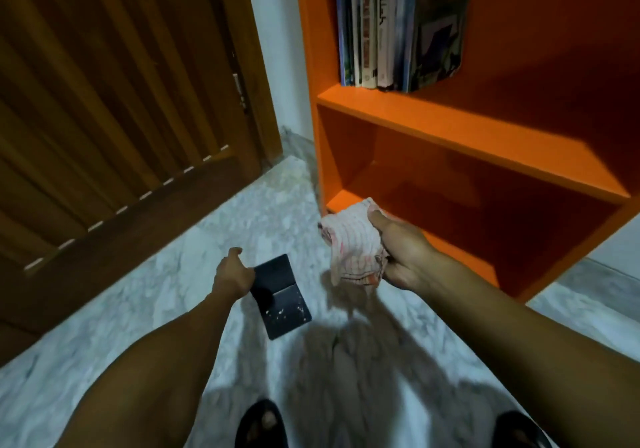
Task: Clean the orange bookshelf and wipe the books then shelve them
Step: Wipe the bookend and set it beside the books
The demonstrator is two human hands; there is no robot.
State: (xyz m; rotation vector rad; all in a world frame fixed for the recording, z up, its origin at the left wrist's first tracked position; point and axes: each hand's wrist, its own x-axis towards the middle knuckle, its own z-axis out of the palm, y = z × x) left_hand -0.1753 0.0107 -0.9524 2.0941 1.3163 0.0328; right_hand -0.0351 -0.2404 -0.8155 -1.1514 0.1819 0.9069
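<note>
Head view, looking down beside the orange bookshelf (467, 129). The left hand (232, 274) is gripping a dark blue book (282, 297) by its near-left edge, its grip clamped on the cover, and is holding the book low over the marble floor (194, 257), in front of and to the left of the bookshelf. Pale specks are showing on the lower part of the cover, so this book is probably still awaiting its wipe. The right hand (405, 257) is clutching a crumpled white cloth with red stripes (353, 243), its grip closed around the bunched fabric, just in front of the bookshelf's bottom compartment (467, 212). Cloth and book are lying near each other but apart.

Progress, as judged from this view: a row of upright books (394, 25) is already standing at the left end of the bookshelf's upper compartment, which suggests that part of the shelving is done. The bottom compartment is holding no books in its visible part, and whether its board has been wiped cannot be told. What appears to be remaining: wiping the dark blue book with the cloth, setting it on the bookshelf, and treating any further books lying outside this view.

A wooden door (114, 101) is standing to the left of the bookshelf; two dark sandals (261, 425) are showing at the lower edge.
</note>
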